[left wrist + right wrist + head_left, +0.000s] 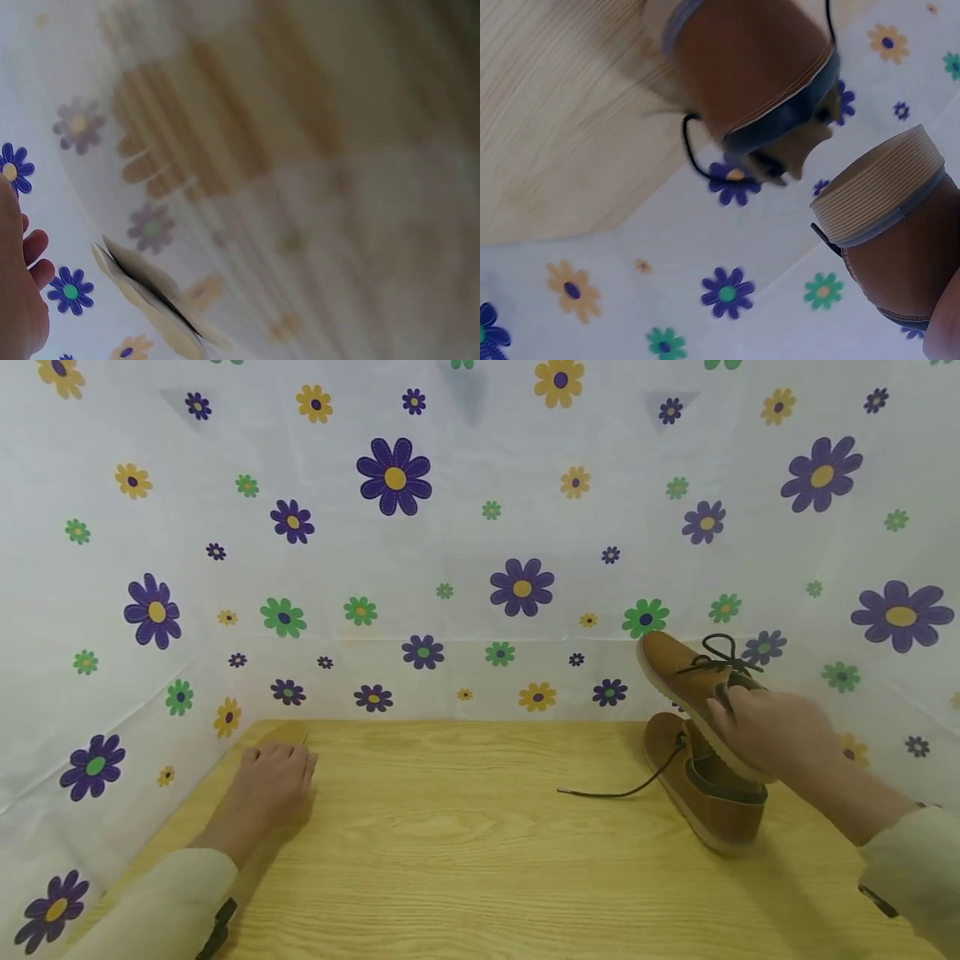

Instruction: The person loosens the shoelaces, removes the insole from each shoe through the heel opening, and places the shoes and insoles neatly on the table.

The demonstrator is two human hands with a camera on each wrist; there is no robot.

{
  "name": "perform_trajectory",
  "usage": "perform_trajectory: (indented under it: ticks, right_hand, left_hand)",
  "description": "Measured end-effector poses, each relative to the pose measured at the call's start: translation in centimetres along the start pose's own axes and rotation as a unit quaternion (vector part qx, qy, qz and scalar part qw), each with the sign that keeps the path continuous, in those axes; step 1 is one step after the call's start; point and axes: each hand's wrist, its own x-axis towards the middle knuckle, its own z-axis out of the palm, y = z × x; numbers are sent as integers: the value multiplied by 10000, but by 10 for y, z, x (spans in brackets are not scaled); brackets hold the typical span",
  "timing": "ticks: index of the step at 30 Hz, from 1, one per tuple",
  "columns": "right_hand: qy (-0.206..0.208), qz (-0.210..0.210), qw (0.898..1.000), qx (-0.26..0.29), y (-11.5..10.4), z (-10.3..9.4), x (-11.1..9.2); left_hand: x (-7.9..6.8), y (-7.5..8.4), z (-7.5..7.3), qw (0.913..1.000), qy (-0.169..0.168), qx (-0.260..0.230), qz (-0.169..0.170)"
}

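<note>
My right hand [776,735] grips a brown lace-up shoe [678,668] by its opening, toe tilted up and to the left. Below it a second brown shoe [723,806] stands on the table, one dark lace trailing left. The raised shoe partly covers this one in the head view. In the right wrist view the held shoe [907,262] shows its ridged pale sole, apart from the other shoe [754,60]. My left hand [273,781] is low at the table's far left corner, fingers loosely bent. Just beyond them is a thin flat tan piece [288,731], its kind unclear.
The wood-grain table [450,860] has a glossy top that mirrors my left hand in the left wrist view. A white cloth [465,543] with purple, yellow and green flowers rises behind the table and along both sides.
</note>
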Motion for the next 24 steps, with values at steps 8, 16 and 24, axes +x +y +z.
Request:
perform_trajectory:
  ticks: [8,16,24]
  right_hand:
    - [117,-426,9988,223,-37,5,14]
    - [-456,-596,9966,340,-73,14,19]
    - [-1035,-471,9923,500,-115,21,24]
  left_hand:
    - [6,25,1,9998,-107,-133,-52]
    - [14,51,5,9998,-2,-62,205]
    - [27,78,13,9993,102,-286,224]
